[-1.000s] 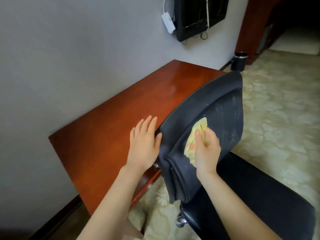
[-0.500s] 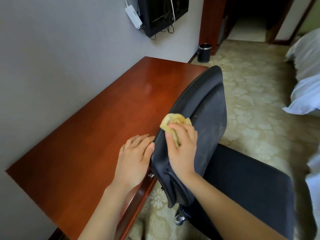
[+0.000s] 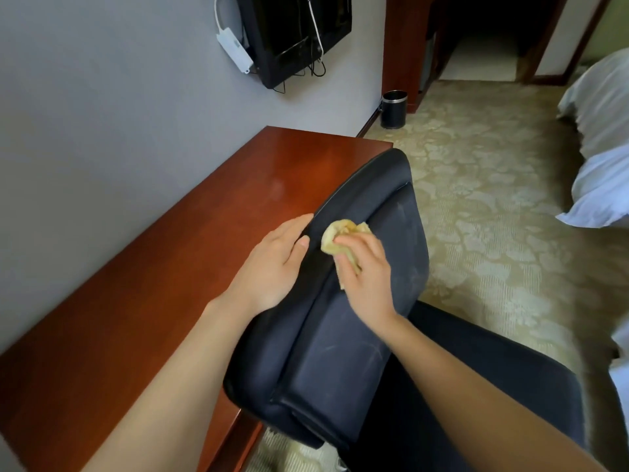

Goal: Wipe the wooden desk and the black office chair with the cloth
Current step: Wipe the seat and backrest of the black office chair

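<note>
The black office chair (image 3: 347,352) stands against the front edge of the reddish wooden desk (image 3: 177,253), its backrest tilted toward me and streaked with pale dust. My right hand (image 3: 366,270) holds a crumpled yellow cloth (image 3: 335,235) and presses it on the upper left part of the backrest. My left hand (image 3: 272,260) grips the backrest's left edge, thumb on the front face, fingers behind it. The chair's seat (image 3: 503,386) shows at the lower right.
A grey wall runs behind the desk, with a black wall-mounted screen (image 3: 299,32) and a white adapter (image 3: 235,52). A small black bin (image 3: 393,109) stands on the patterned carpet beyond the desk. White bedding (image 3: 599,141) lies at the right edge.
My left hand has left the desk top and taken hold of the backrest's edge. My right hand with the cloth has shifted up toward the top left of the backrest.
</note>
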### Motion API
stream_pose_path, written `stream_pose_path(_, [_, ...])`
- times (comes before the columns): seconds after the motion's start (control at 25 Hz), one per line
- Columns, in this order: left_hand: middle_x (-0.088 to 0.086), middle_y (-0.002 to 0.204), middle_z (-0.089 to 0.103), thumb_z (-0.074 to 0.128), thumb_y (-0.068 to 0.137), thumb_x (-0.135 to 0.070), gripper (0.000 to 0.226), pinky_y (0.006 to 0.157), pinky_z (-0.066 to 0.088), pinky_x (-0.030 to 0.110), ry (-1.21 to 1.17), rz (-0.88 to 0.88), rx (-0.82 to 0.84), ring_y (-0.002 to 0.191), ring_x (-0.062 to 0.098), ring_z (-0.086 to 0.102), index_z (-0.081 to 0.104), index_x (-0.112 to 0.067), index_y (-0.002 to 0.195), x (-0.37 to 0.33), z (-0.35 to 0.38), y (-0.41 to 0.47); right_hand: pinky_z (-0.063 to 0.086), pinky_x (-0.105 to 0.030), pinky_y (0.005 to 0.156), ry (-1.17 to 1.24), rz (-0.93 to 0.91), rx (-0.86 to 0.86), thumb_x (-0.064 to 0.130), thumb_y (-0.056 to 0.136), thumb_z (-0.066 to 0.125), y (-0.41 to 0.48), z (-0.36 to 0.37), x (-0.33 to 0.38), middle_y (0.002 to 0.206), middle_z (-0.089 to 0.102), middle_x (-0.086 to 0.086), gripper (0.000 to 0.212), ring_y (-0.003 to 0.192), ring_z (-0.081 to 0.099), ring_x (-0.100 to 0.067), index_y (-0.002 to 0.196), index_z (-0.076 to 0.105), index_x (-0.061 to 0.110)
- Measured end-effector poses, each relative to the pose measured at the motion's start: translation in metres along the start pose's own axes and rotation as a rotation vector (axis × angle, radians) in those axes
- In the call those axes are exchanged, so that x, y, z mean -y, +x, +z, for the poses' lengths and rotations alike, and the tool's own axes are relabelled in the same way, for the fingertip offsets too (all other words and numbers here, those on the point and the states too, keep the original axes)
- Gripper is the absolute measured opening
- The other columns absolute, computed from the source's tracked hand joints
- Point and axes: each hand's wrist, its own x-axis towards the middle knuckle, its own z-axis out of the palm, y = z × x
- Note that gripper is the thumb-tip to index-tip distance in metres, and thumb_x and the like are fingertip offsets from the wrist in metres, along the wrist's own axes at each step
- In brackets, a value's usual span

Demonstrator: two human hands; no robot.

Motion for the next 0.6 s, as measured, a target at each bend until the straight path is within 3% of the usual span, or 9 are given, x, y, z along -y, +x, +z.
stream_pose_path(0.16, [-0.012,0.153,0.027,0.028,0.103,-0.031,0.047,0.109,0.01,0.013,0.047,-0.02,0.092,0.141,0.005,0.02,0.024,-0.024,0.149,0.001,0.006,0.04,0.03,-0.015,0.085,-0.032,0.152,-0.115,0.003,0.091,0.055,0.068,-0.007,-0.044,0.115,0.056,-0.012,0.021,0.113,0.05,-0.032,0.111,0.062,0.006])
stream_pose_path(0.28, [-0.015,0.147,0.036,0.031,0.103,-0.029,0.043,0.109,0.015,0.008,-0.14,-0.064,0.027,0.137,-0.001,0.027,0.034,-0.026,0.145,0.002,0.012,0.04,0.028,-0.011,0.084,-0.03,0.347,-0.268,0.006,0.094,0.051,0.115,-0.009,-0.074,0.121,0.053,-0.014,0.024,0.116,0.049,-0.028,0.117,0.057,0.006])
stream_pose_path(0.36, [-0.017,0.141,0.042,0.032,0.102,-0.029,0.041,0.106,0.018,0.005,-0.097,-0.032,-0.049,0.134,-0.001,0.034,0.04,-0.026,0.142,0.001,0.014,0.04,0.027,-0.009,0.081,0.005,0.514,-0.37,0.006,0.095,0.048,0.14,-0.009,-0.09,0.124,0.052,-0.013,0.027,0.114,0.05,-0.025,0.121,0.055,0.005])
stream_pose_path(0.48, [-0.009,0.138,0.051,0.031,0.102,-0.03,0.042,0.105,0.026,0.015,0.027,-0.018,-0.081,0.13,0.008,0.042,0.041,-0.028,0.142,0.001,0.014,0.045,0.032,-0.012,0.077,0.035,0.614,-0.433,0.01,0.096,0.047,0.145,-0.002,-0.088,0.121,0.056,-0.009,0.026,0.108,0.053,-0.023,0.121,0.055,0.009])
stream_pose_path(0.6, [-0.005,0.139,0.051,0.03,0.101,-0.032,0.042,0.104,0.027,0.019,0.027,-0.041,-0.071,0.13,0.012,0.043,0.041,-0.031,0.142,0.002,0.013,0.048,0.03,-0.005,0.08,0.054,0.535,-0.4,0.013,0.093,0.051,0.103,0.011,-0.062,0.114,0.06,-0.003,0.027,0.105,0.054,-0.016,0.119,0.059,0.013])
